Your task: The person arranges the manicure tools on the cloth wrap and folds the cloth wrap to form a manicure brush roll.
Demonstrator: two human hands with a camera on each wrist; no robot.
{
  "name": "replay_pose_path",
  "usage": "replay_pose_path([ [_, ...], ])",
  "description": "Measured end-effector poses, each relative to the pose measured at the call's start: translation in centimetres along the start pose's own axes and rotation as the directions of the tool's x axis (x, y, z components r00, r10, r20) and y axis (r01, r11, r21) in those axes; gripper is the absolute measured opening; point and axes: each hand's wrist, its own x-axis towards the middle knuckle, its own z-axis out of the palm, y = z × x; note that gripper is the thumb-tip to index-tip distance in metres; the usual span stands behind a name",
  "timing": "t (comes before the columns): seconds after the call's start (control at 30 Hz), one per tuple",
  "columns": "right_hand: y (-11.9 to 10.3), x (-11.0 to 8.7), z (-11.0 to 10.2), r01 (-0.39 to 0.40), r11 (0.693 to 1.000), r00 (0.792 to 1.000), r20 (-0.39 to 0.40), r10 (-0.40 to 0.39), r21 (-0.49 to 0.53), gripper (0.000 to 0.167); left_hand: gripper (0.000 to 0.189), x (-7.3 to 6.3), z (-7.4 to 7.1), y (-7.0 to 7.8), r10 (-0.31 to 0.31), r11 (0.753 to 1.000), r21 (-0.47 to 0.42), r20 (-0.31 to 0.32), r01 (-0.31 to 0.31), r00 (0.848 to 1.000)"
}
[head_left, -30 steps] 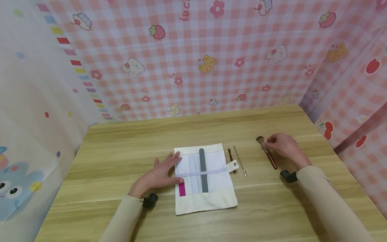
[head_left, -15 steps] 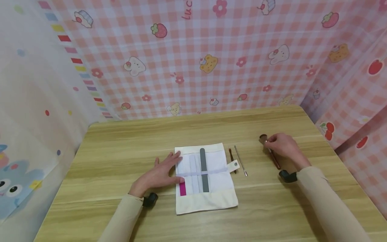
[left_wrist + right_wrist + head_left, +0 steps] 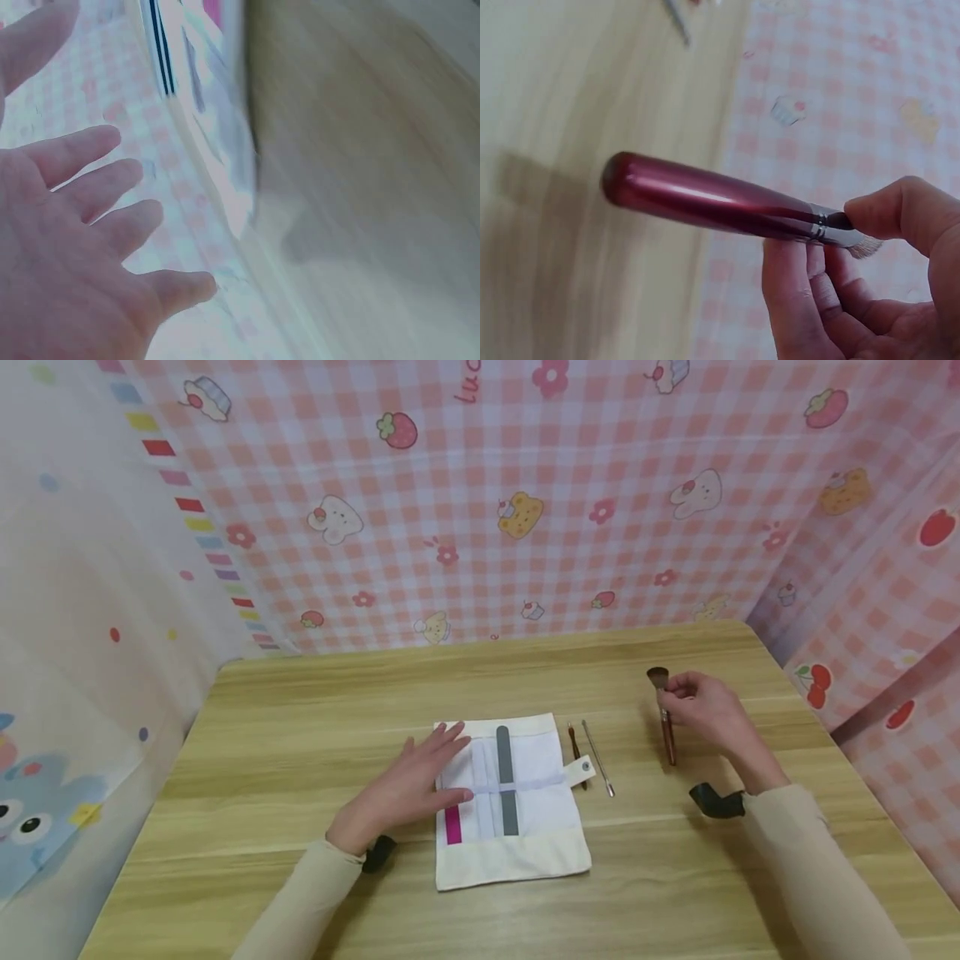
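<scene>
Found unrolled on desk (image 3: 300, 718), centre: white cloth pouch (image 3: 517, 862). Observed over its left part: left hand (image 3: 405, 785), fingers (image 3: 444, 746) spread straight, contact unclear. Observed at right: right hand (image 3: 705, 703), fingers (image 3: 789, 296) pinching makeup brush (image 3: 705, 196) near its far end. Contained in pouch: grey file (image 3: 510, 814). Noted just right of pouch: metal rod (image 3: 597, 758), brown stick (image 3: 575, 745). In pouch, left: magenta strip (image 3: 453, 825).

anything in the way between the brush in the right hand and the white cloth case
Yes: a thin metal tool and a small brown tool lie on the table between the brush and the white case. The left hand is over the case's left side, not in that gap.
</scene>
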Motion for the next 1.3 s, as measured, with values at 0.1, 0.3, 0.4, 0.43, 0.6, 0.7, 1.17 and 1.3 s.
replay_pose_path([
  [0.1, -1.0, -0.4, 0.4, 0.043, 0.999, 0.998, -0.036, -0.043, 0.022, 0.042, 0.078, 0.5, 0.2, 1.0, 0.069, 0.997, 0.025, 0.004, -0.069, 0.998],
  [0.3, -2.6, -0.9, 1.2, 0.102, 0.993, 0.992, -0.087, -0.096, 0.059, 0.039, 0.077, 1.1, 0.8, 2.2, 0.131, 0.99, 0.046, 0.038, -0.133, 0.991],
  [0.4, -3.3, -1.0, 1.6, 0.119, 0.991, 0.989, -0.091, -0.113, 0.067, 0.04, 0.077, 1.4, 1.1, 2.4, 0.143, 0.989, 0.04, 0.04, -0.144, 0.989],
  [0.43, -3.5, -1.0, 1.8, 0.126, 0.99, 0.989, -0.089, -0.119, 0.071, 0.04, 0.077, 1.5, 1.2, 2.5, 0.144, 0.989, 0.038, 0.042, -0.146, 0.989],
  [0.6, -4.5, -1.2, 2.7, 0.154, 0.977, 0.987, -0.069, -0.145, 0.144, 0.04, 0.078, 1.8, 1.7, 2.6, 0.156, 0.986, 0.055, 0.057, -0.159, 0.986],
  [0.7, -5.2, -1.1, 3.4, 0.155, 0.962, 0.988, -0.048, -0.148, 0.225, 0.04, 0.078, 2.0, 2.0, 2.7, 0.151, 0.985, 0.074, 0.073, -0.157, 0.986],
  [1.17, -7.2, -0.4, 7.2, 0.143, 0.869, 0.985, 0.02, -0.173, 0.473, 0.034, 0.088, 2.6, 2.9, 3.7, 0.077, 0.981, 0.164, 0.149, -0.101, 0.986],
  [1.3, -7.5, -0.1, 8.5, 0.142, 0.878, 0.983, 0.037, -0.178, 0.458, 0.033, 0.089, 2.6, 2.9, 3.7, 0.076, 0.979, 0.176, 0.144, -0.101, 0.987],
])
